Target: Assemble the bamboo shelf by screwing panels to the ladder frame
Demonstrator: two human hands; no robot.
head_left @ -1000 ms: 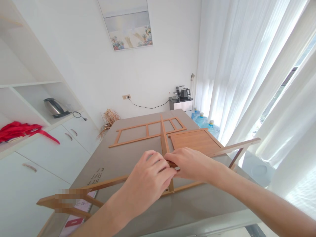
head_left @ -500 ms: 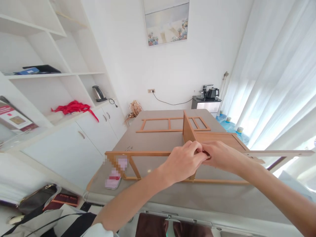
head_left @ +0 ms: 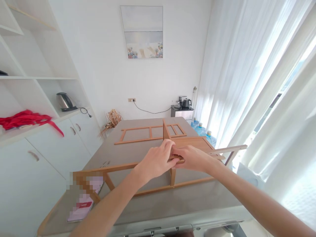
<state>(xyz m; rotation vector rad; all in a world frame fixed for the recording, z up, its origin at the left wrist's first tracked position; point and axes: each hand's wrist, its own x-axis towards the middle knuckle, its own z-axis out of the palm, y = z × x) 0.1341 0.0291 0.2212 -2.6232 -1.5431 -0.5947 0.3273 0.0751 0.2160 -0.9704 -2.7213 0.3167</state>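
A light wooden frame [head_left: 118, 168] stands on its long side along the near part of the table. My left hand [head_left: 156, 159] and my right hand [head_left: 191, 158] meet at its top rail, fingers closed around the joint with an upright wooden board [head_left: 166, 132]. A small brownish piece shows between the fingertips; its kind is hidden. Behind the right hand, a wooden panel [head_left: 191, 144] joins the board. Farther back a second wooden frame [head_left: 150, 132] lies flat, partly behind the board.
The grey-brown table [head_left: 138, 153] carries small dark bits [head_left: 106, 163] and a pinkish flat item [head_left: 84, 210], partly blurred, at left. White shelves with a kettle [head_left: 65, 101] and red cloth [head_left: 27, 119] line the left. Blue water bottles [head_left: 202, 131] and curtains [head_left: 237, 82] are at right.
My view has turned right, so the scene sits farther left and lower. Both hands stay closed at the same joint, and the standing frame looks slightly tilted in view.
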